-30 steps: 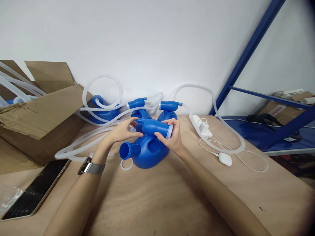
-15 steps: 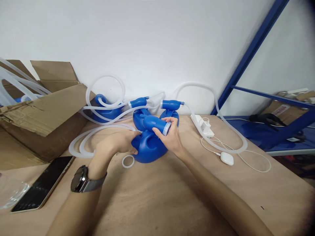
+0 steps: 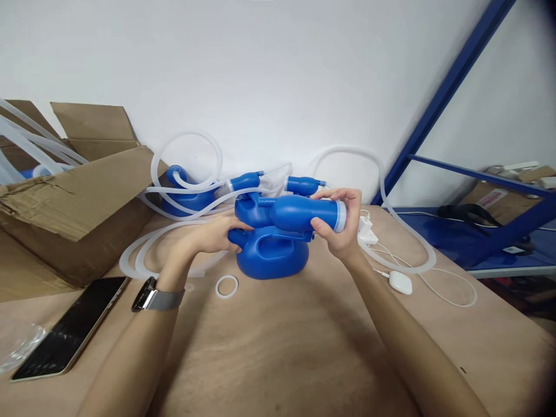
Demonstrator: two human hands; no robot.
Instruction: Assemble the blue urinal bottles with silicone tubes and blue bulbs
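I cannot make out the neck's end on the blue jug [image 3: 273,263], as the left hand [image 3: 215,234] wraps around it, and a clear dish [image 3: 21,341] is cut off at the left of my view. The wooden surface [image 3: 282,347] runs back to a white wall [image 3: 278,87], with a blue metal rack [image 3: 449,95] at right. The smooth jug rests mid-surface, and above it the right hand [image 3: 341,231] holds a rounded blue bottle [image 3: 295,213] with a pale rim
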